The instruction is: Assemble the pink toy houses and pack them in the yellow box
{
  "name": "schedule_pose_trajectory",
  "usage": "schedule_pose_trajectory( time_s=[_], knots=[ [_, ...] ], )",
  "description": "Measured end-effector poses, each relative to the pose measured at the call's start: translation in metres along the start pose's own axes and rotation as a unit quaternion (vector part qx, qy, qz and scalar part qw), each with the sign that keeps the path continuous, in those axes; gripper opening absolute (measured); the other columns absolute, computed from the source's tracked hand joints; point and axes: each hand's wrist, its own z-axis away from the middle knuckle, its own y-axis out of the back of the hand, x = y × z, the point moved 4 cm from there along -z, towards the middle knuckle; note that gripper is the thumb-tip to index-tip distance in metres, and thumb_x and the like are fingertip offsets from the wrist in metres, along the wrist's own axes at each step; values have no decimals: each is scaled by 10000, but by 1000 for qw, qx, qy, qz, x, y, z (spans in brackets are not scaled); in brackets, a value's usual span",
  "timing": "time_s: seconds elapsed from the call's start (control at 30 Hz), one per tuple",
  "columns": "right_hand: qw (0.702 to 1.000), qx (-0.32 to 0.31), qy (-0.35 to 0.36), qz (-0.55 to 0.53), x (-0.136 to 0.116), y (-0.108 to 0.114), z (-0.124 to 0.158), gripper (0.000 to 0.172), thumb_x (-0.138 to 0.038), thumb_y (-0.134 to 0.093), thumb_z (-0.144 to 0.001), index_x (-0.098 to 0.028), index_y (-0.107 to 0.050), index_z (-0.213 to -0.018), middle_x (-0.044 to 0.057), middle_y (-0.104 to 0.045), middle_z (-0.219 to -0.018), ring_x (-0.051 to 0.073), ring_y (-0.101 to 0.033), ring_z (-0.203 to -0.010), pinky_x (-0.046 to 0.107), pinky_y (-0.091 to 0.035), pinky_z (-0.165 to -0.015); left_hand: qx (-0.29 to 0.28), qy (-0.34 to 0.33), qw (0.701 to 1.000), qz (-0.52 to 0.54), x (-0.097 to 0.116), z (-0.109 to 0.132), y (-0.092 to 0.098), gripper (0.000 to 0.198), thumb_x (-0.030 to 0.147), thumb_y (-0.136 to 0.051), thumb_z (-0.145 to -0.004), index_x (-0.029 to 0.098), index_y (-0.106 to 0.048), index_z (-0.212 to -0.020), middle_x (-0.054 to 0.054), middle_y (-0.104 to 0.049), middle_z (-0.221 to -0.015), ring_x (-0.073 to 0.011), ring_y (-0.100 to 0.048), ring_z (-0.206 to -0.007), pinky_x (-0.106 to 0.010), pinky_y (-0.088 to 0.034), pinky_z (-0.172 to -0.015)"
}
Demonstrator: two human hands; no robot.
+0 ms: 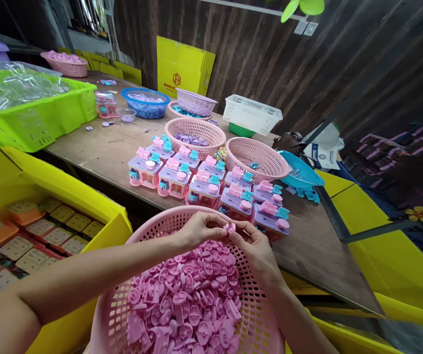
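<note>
My left hand (196, 230) and my right hand (252, 244) meet above a big pink basket (115, 314) heaped with pink plastic parts (187, 300). Both hands pinch one small pink part (229, 227) between their fingertips. Just beyond, on the wooden table (100, 152), stand several pink and lilac toy units (204, 184) with teal and pink buttons, set in rows.
Two pink baskets (195, 129) (257, 158), a blue basket (145, 103), a white basket (251, 114) and a blue bowl (301, 172) stand further back. A green crate (38, 115) sits left. A yellow bin (67, 187) with boxed pieces is at lower left; a yellow carton (183, 66) stands behind.
</note>
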Motion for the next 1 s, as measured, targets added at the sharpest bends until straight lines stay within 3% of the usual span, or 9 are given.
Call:
schedule_pose_trajectory(
  time_s=[0.6, 0.7, 0.77, 0.83, 0.9, 1.0],
  knots=[
    [999, 33, 17, 39, -4, -3, -2, 386, -453, -740, -617, -163, -654, -856, 49, -679, -826, 210, -620, -781, 337, -505, -729, 36, -52, 997, -41, 1, -6, -1, 361, 374, -782, -548, 81, -657, -718, -52, -653, -701, -128, -588, -628, -252, -477, -630],
    [998, 5, 10, 67, -9, 6, -17, 394, -461, -715, -634, -159, -653, -879, 65, -685, -854, 216, -627, -800, 343, -504, -741, 22, -26, 998, -50, 2, -17, 1, 362, 349, -760, -580, 70, -657, -785, -62, -654, -719, -149, -603, -647, -279, -489, -658],
    [990, 25, 47, 129, -20, 25, -39, 398, -462, -693, -643, -160, -641, -896, 64, -684, -830, 210, -629, -778, 334, -504, -715, 32, -34, 993, -108, 9, -28, 3, 354, 281, -698, -655, 76, -644, -938, -56, -654, -734, -147, -603, -653, -284, -489, -664],
    [962, 100, 124, 221, -38, 52, -69, 397, -426, -683, -641, -166, -614, -932, 50, -673, -783, 196, -624, -725, 325, -498, -680, 73, -85, 968, -226, 22, -38, 6, 390, 200, -607, -727, 105, -591, -1105, -48, -656, -760, -143, -595, -678, -281, -480, -680],
    [906, 161, 192, 342, -54, 75, -101, 324, -350, -664, -652, -170, -597, -913, 43, -661, -763, 185, -612, -689, 313, -485, -662, 116, -140, 918, -353, 34, -46, 8, 401, 154, -529, -771, 142, -556, -1170, -37, -658, -771, -144, -588, -708, -276, -466, -705],
    [809, 122, 225, 530, -61, 90, -145, 101, -260, -579, -721, -169, -597, -760, 51, -650, -742, 174, -593, -678, 292, -452, -650, 135, -167, 859, -466, 40, -52, 9, 375, 132, -469, -796, 170, -564, -1156, -34, -665, -793, -151, -591, -731, -266, -455, -717]
  ],
)
